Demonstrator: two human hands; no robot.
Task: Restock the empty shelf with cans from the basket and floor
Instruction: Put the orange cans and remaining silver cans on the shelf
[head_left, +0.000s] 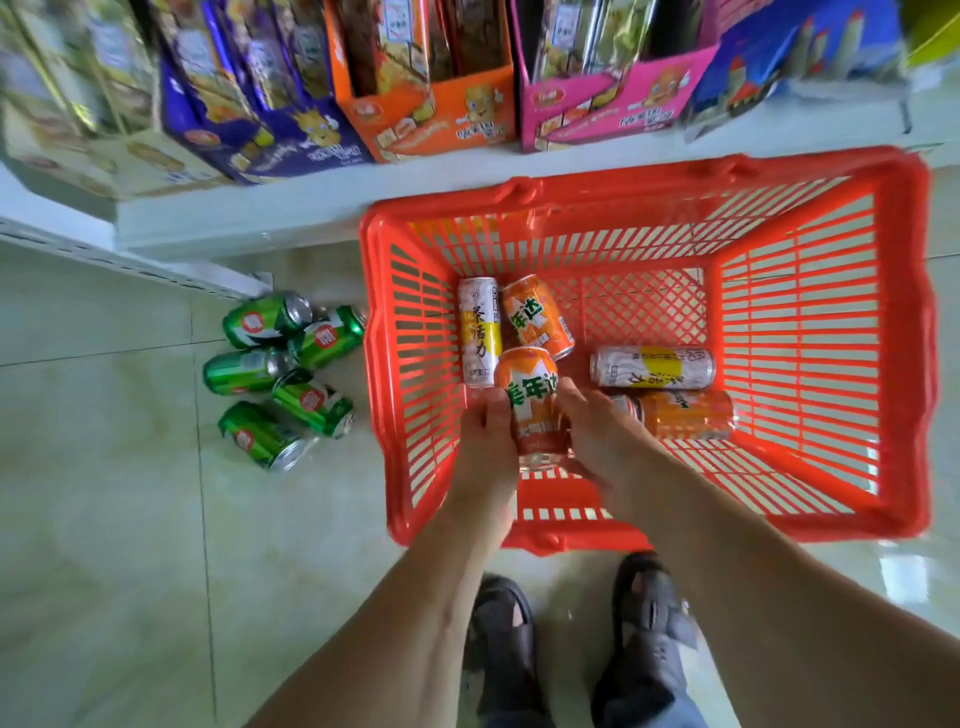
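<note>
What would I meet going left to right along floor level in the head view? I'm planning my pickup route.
Green cans on the floor → red basket wall → white-and-yellow can → orange can held by both hands → lying white can

Red slatted basket (810, 332); orange cans (535, 317), green cans (260, 319) (red badges), white-and-yellow cans (479, 332).

Pale glossy floor tiles (104, 519) (thin dark grout lines) run under white shelving (234, 218) stacked with snack boxes (431, 104).
</note>
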